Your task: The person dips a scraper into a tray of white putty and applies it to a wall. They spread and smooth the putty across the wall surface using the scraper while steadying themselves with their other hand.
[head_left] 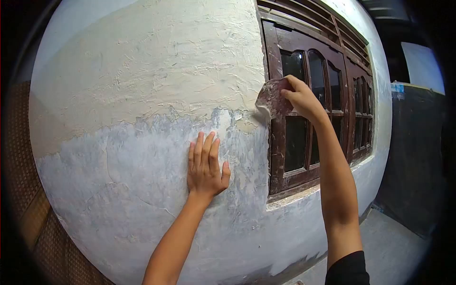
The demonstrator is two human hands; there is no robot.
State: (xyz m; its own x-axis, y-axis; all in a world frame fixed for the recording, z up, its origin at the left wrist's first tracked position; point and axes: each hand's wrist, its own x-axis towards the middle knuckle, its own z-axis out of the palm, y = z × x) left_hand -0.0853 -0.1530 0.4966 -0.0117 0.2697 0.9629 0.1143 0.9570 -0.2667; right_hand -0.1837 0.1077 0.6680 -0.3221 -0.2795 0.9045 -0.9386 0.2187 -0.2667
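My left hand point(206, 166) lies flat against the wall point(137, 171), fingers stretched upward, on the bluish-grey lower part. My right hand point(300, 99) pinches a flat, dark reddish-brown plastering scraper point(272, 99) smeared with pale filler. The scraper's lower left edge carries a whitish lump and meets the wall beside the window frame point(275, 156). Above my left hand, rough cream-coloured filler point(190, 61) covers the upper wall and ends in a ragged border. My thumb and fingers cover part of the scraper's right side.
A brown wooden window point(327, 95) with dark panes and slatted vents fills the wall's right side. Woven matting point(21, 142) stands at the far left. A dark panel point(415, 156) is at the right, above a grey floor point(394, 247).
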